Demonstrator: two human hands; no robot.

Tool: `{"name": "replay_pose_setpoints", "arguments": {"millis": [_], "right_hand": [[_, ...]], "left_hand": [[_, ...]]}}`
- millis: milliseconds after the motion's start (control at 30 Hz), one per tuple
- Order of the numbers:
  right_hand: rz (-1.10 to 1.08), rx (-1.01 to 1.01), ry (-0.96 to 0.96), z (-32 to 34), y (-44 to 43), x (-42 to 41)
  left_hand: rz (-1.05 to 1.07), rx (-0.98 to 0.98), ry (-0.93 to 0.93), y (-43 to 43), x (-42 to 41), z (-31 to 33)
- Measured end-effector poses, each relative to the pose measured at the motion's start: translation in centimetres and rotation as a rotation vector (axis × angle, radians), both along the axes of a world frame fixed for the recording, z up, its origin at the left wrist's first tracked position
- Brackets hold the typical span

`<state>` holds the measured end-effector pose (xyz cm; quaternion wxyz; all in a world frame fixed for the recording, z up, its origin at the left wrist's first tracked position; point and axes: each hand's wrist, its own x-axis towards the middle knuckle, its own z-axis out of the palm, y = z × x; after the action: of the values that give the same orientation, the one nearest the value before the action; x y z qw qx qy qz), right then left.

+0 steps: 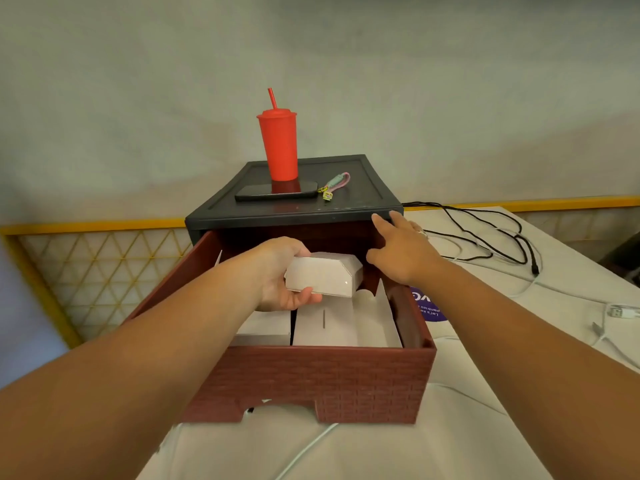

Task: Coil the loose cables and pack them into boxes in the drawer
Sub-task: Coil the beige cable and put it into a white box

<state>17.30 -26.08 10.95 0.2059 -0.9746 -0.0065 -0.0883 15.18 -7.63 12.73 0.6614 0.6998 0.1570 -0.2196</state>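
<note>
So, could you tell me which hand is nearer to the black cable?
Right. The right hand touches the cabinet's front corner, just left of the black cable; the left hand holds a white box over the drawer, farther left.

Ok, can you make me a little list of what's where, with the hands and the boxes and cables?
left grip: holds white box over the open drawer
right grip: fingers straight, at black cabinet edge
drawer: open, more white boxes inside
on cabinet: red cup, phone
cables: black cable and white cable loose on the right
</note>
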Motion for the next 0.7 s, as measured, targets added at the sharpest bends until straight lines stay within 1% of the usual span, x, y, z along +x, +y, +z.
{"name": "replay_pose_setpoints", "arguments": {"millis": [133,300,467,567,633,700], "right_hand": [[-0.029,-0.005,-0.023,0.0,-0.2,0.8],[0.008,-0.003,0.084,0.2,-0.2,1.1],[0.019,0.018,0.092,0.1,-0.4,1.1],[0.004,0.044,0.094,-0.1,-0.2,1.2],[-0.003,0.052,0.098,-0.1,-0.2,1.2],[-0.003,0.060,0.102,-0.3,-0.2,1.2]], "left_hand": [[0.027,0.010,0.009,-1.2,1.7,-0.4],[0.088,0.026,0.043,-2.3,3.2,-1.2],[0.123,0.053,0.019,-2.5,4.0,-1.6],[0.130,0.107,0.014,-2.2,4.9,-1.8],[0.099,0.146,0.009,-2.1,5.4,-2.1],[0.016,0.167,-0.016,-2.5,5.5,-2.3]]}}
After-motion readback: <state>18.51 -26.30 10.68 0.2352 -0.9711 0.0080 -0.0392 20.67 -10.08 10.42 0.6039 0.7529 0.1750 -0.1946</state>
